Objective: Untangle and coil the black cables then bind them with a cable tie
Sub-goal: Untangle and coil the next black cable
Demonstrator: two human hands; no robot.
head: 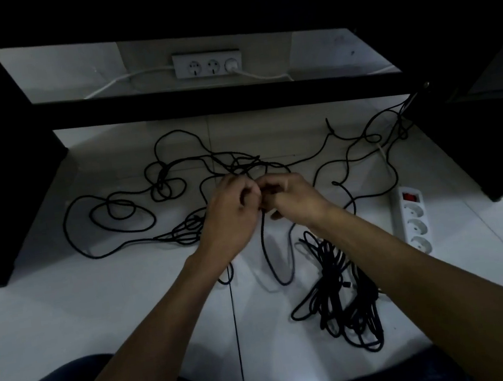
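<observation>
Black looping cable between hands

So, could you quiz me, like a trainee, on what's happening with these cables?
1. True or false: both hands grip the same black cable.
2. Which lies nearer the white power strip: A) the bundled cable heap, B) the loose loops?
3. Fill in: the wall socket has ___ white plug in it.

Key: 1 true: left hand, right hand. 2 A. 3 one.

Black cables, power strip on tiled floor
</observation>
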